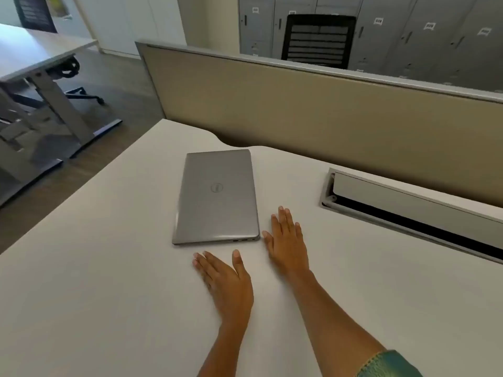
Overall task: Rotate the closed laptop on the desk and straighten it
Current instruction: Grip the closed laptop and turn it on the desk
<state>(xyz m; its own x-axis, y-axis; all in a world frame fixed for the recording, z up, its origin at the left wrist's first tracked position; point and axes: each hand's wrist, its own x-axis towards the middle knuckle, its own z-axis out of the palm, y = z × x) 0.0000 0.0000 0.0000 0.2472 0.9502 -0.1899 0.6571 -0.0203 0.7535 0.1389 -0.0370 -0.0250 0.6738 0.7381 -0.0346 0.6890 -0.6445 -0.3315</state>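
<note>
Closed grey laptop (216, 197) lies flat on the white counter (95, 281), short edge w/ ports facing the person, far end near the beige partition (313, 112). Left hand (227, 281) flat on the counter just in front of that near edge, not touching; fingers (202, 263) together, thumb spread out. Right hand (287, 240) flat just beside the laptop's near right corner, fingers loosely spread; contact w/ the corner can't be told. Cable tray flap (408, 202) open at right.
</note>
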